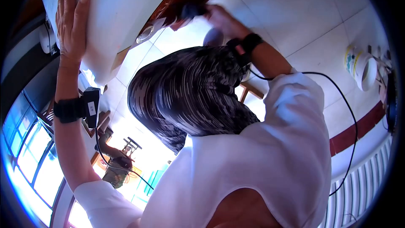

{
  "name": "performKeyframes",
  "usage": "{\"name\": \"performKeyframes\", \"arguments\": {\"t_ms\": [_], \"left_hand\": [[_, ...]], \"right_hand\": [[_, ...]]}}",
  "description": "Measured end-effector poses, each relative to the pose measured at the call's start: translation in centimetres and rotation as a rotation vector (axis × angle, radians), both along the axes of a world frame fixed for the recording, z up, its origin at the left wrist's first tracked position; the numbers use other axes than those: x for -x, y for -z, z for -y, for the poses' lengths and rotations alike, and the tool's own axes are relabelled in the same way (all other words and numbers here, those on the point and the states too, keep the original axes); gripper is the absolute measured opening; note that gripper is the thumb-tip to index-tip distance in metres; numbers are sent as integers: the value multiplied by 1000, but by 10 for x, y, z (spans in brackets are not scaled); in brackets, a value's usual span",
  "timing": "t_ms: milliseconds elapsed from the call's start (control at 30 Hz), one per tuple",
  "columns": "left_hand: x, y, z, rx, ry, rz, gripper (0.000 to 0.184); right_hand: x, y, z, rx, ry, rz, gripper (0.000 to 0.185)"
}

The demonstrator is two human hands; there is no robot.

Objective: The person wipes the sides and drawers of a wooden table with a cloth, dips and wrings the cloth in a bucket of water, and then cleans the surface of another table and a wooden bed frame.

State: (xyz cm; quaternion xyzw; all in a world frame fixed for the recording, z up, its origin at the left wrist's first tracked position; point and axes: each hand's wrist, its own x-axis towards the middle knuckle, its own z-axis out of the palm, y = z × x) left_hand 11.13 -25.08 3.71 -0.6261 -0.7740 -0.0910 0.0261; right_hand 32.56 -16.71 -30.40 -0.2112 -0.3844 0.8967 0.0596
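Note:
My left hand lies flat with fingers stretched out on a white, smooth covered surface. At the dark red-brown wooden side of that piece of furniture, my right hand is bent around a dark object. Motion blur hides its kind, and the right fingertips are smeared. Close to the wooden edge, left of the dark object, a round ring-shaped item shows. Each wrist carries a black strap; the left one has a small labelled box on it.
My legs in patterned trousers are under my arms. Black cables run from the wrist straps. A white bucket stands on the tiled floor at right. A wooden stool is partly hidden beside my knee. Windows are at lower left.

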Motion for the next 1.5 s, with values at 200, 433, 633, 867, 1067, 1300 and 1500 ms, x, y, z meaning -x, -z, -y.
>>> {"name": "performKeyframes", "arguments": {"t_ms": [200,433,633,867,1067,1300,1500], "left_hand": [[-8,-4,3,0,-39,-41,60],[-35,-22,-13,200,-148,-110,62],[-10,1,-2,-21,-55,-155,60],[-15,0,-2,4,-104,-191,64],[-20,-3,-3,27,-141,-184,65],[-25,-8,-4,60,-171,-160,66],[-21,-6,-2,57,-161,-193,66]], "right_hand": [[9,16,-73,-451,740,223,40],[10,14,10,-1595,330,116,42],[-14,24,-69,-1859,134,129,46],[-10,23,-78,-1712,301,329,41],[-24,18,-127,-2037,243,353,39],[-7,1,-143,-2087,167,736,32],[-49,-29,-140,-1019,64,772,30]]}}
